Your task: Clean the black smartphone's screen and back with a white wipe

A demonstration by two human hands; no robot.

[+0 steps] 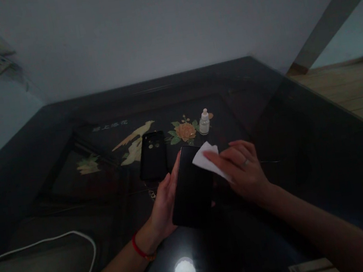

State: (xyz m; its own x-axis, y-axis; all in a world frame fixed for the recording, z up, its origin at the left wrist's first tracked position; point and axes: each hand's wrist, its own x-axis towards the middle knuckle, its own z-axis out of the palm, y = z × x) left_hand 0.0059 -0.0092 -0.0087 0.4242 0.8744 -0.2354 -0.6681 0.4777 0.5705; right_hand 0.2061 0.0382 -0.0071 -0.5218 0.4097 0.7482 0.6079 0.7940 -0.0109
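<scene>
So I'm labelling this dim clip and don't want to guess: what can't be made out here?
- Head view: phone screen is too dark to show marks or smudges.
- Left hand: its fingers are hidden behind the phone.
- Right hand: the white wipe is partly covered by its fingers.
- Small bottle: label too small to read.
- White cable: runs off the left edge.

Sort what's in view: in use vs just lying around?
In use:
- phone, held by left hand
- white wipe, pressed on the phone by right hand

Lying about:
- black case on the table
- small bottle
- white cable
</scene>
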